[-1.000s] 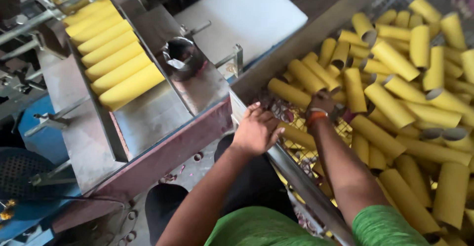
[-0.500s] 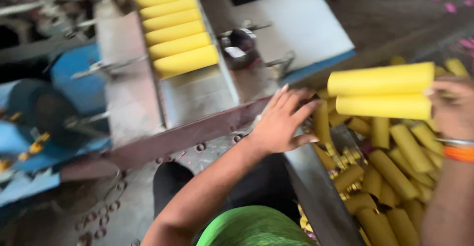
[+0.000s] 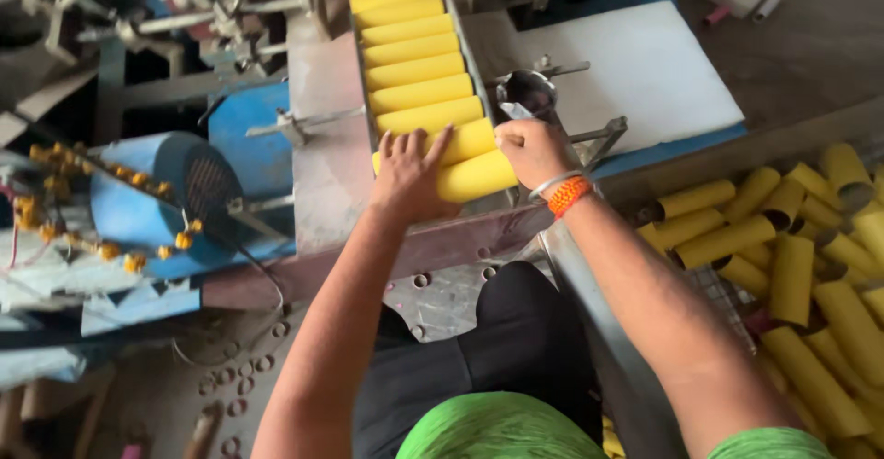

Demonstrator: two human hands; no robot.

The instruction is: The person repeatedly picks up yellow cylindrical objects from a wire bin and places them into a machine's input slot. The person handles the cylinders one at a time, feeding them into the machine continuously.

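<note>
Your left hand (image 3: pixel 410 178) lies flat with fingers spread over the near ends of two yellow tubes (image 3: pixel 474 175) at the front of the metal tray (image 3: pixel 322 146); it presses on them and does not wrap around them. Your right hand (image 3: pixel 532 151) is curled at their other end, thumb and fingers closed against the tubes. Both tubes sit at the bottom of the row of tubes (image 3: pixel 410 49) that fills the tray, touching the next one up. The front tube lies right at the tray's lip, so an uneven push could tip it off toward your lap. Press harder on one side and the tubes may skew and jam against the row. The bin of loose tubes (image 3: pixel 783 256) sits well apart on your right
</note>
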